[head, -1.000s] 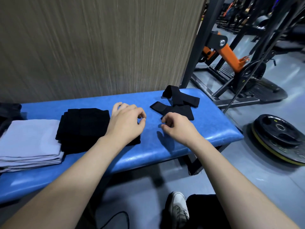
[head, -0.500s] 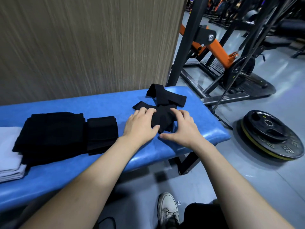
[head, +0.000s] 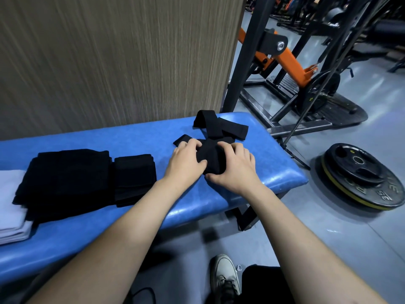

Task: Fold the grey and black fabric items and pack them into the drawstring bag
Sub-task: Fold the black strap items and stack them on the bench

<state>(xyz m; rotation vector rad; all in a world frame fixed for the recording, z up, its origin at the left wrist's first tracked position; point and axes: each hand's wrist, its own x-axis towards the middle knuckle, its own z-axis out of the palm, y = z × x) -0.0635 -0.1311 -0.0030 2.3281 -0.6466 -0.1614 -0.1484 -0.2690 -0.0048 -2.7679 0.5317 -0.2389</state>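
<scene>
Head view: both hands' grip around black strap bundle, near bench end.

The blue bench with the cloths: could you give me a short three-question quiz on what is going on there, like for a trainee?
1. True or false: both hands, left hand and right hand, are on the black strap bundle.
2. Which lies nearest the left hand? A. the grey folded cloth B. the small black folded cloth C. the weight plate
3. Fill in: the weight plate lies on the ____, not on the blue bench.

Key: 1 true; 2 B; 3 floor.
</scene>
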